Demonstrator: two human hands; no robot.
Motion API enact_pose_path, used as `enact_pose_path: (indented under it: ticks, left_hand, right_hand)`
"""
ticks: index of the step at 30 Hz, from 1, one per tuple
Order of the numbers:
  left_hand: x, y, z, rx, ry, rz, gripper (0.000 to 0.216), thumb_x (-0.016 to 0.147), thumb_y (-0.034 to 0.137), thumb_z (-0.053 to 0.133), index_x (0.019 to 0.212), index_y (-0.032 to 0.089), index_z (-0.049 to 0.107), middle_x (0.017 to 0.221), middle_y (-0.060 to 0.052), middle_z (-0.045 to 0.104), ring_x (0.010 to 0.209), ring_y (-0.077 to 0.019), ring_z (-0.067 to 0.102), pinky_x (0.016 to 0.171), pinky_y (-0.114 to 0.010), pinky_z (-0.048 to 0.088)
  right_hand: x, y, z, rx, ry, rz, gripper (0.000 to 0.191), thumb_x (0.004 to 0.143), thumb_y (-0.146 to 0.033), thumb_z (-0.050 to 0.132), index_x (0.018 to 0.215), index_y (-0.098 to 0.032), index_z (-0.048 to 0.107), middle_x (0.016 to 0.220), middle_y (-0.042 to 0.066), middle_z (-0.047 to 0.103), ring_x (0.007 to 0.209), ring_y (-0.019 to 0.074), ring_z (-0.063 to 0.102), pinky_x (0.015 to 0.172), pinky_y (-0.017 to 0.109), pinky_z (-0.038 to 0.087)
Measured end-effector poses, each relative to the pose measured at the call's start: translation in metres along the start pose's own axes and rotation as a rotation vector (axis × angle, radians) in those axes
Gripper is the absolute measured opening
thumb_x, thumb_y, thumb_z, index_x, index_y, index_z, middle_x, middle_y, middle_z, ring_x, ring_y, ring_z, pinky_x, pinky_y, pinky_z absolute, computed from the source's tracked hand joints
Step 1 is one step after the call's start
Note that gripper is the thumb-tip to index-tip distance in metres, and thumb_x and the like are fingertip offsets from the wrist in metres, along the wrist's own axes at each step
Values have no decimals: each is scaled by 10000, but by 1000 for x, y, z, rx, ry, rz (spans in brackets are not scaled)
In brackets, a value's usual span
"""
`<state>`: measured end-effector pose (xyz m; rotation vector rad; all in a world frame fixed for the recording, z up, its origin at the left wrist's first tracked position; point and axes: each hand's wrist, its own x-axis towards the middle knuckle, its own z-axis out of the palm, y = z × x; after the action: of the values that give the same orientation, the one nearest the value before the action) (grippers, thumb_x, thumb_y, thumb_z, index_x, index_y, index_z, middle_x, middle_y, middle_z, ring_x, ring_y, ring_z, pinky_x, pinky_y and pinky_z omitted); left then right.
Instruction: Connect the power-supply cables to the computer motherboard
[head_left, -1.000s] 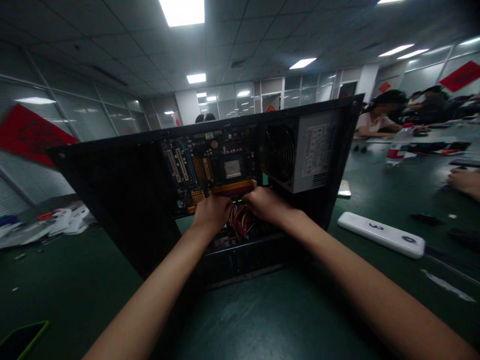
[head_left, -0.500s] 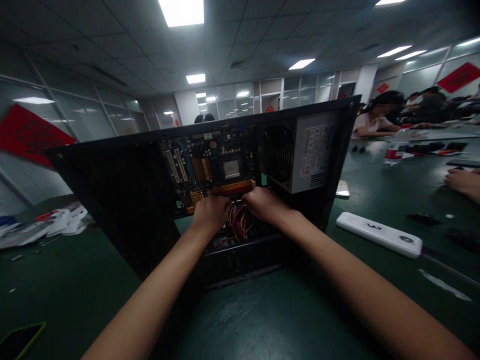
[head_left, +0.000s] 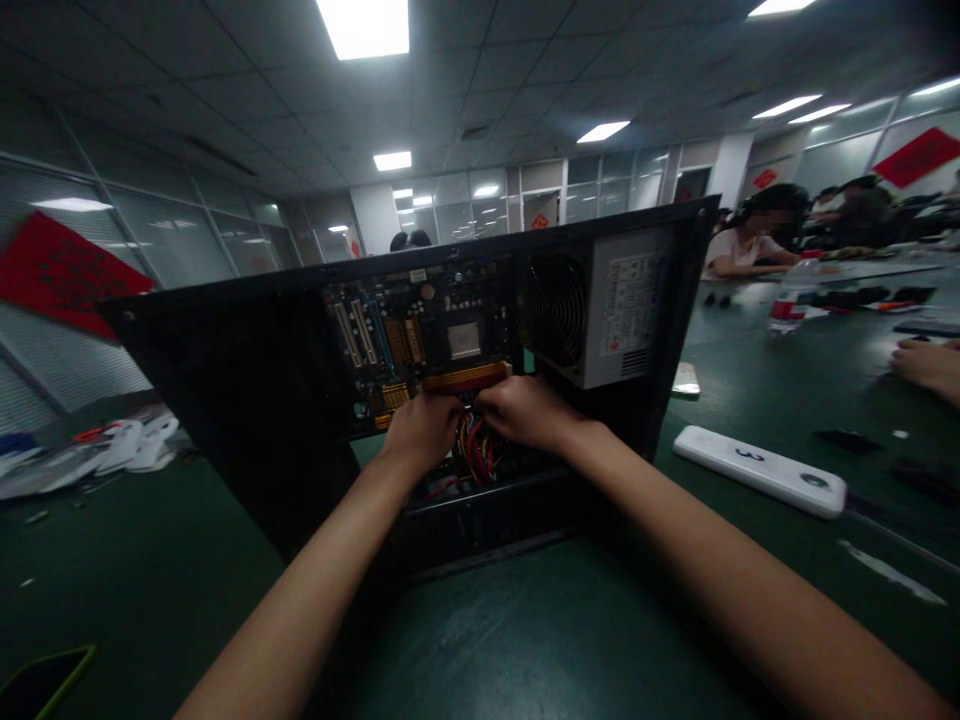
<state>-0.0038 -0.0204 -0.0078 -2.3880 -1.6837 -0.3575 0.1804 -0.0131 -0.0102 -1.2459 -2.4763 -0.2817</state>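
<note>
An open black computer case (head_left: 247, 390) stands on a dark green table (head_left: 540, 640). Inside it I see a motherboard (head_left: 420, 340) and a power supply with a fan (head_left: 600, 305). Both my hands reach into the case, just below the orange memory slots (head_left: 465, 377). My left hand (head_left: 421, 432) is closed, its fingers curled at the slots' lower left. My right hand (head_left: 525, 412) is closed too, fingers bent at the bundle of coloured wires (head_left: 477, 455). What each hand grips is hidden by the fingers.
A white power strip (head_left: 757, 468) lies to the right of the case. A phone with a green edge (head_left: 41, 680) sits at the lower left. White bags (head_left: 127, 445) lie at the far left. Another person's hand (head_left: 926, 362) rests at the right edge; people sit further back.
My hands stay at the same spot in the case; the right hand has shifted slightly left toward the wires. The view has moved a little.
</note>
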Motion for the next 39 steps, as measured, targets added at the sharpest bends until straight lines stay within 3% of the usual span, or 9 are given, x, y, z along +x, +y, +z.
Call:
enact_pose_path:
  ticks: [4, 7, 12, 19, 25, 30, 39]
  left_hand:
    - [-3, 3, -3, 4, -7, -9, 278, 907, 302, 479, 1102, 295, 677, 1053, -58, 735, 964, -279, 699, 792, -370, 531]
    - [-4, 6, -5, 16, 15, -35, 250, 898, 318, 475, 1095, 257, 617, 1020, -78, 725, 918, -289, 703, 749, -375, 531]
    - [-5, 7, -5, 42, -10, -66, 233, 907, 387, 458, 1015, 248, 610, 977, -91, 719, 897, -311, 704, 722, -387, 529]
    - [-5, 7, -6, 83, -24, -97, 270, 921, 390, 436, 1070, 244, 606, 966, -100, 716, 897, -318, 706, 745, -401, 531]
    - [-3, 5, -7, 67, -20, -69, 309, 894, 306, 446, 1129, 286, 645, 1013, -85, 731, 907, -311, 711, 730, -391, 536]
    - [-3, 6, -12, 98, -46, -51, 329, 880, 289, 455, 1025, 307, 750, 998, -62, 763, 943, -297, 712, 772, -381, 533]
    - [-2, 9, -16, 224, -134, 23, 365, 899, 312, 457, 1104, 273, 756, 1004, -133, 755, 952, -334, 707, 780, -414, 537]
  right_hand:
    - [0, 2, 2, 144, 26, -161, 245, 850, -161, 546, 1006, -165, 734, 970, 95, 749, 903, 219, 691, 724, 268, 420]
    - [0, 3, 3, 255, 2, -201, 256, 834, -151, 561, 1005, -154, 751, 923, 88, 756, 834, 192, 686, 709, 253, 416]
    - [2, 2, -1, 270, -56, -181, 227, 817, -158, 574, 918, -160, 778, 822, 82, 758, 765, 191, 680, 682, 255, 407]
    - [4, 5, -4, 269, -123, -193, 286, 822, -166, 566, 999, -180, 789, 871, 85, 773, 757, 187, 692, 683, 249, 433]
    - [1, 17, -6, 475, -283, -161, 421, 840, -118, 520, 1213, -161, 709, 1106, 70, 750, 916, 185, 704, 763, 237, 486]
    - [-6, 15, -20, 481, -424, -93, 493, 871, -106, 473, 1336, -171, 621, 1239, 64, 695, 997, 195, 686, 815, 249, 491]
    - [-12, 6, -25, 398, -426, -90, 445, 838, -102, 509, 1212, -239, 707, 1125, 47, 744, 912, 188, 699, 779, 246, 486]
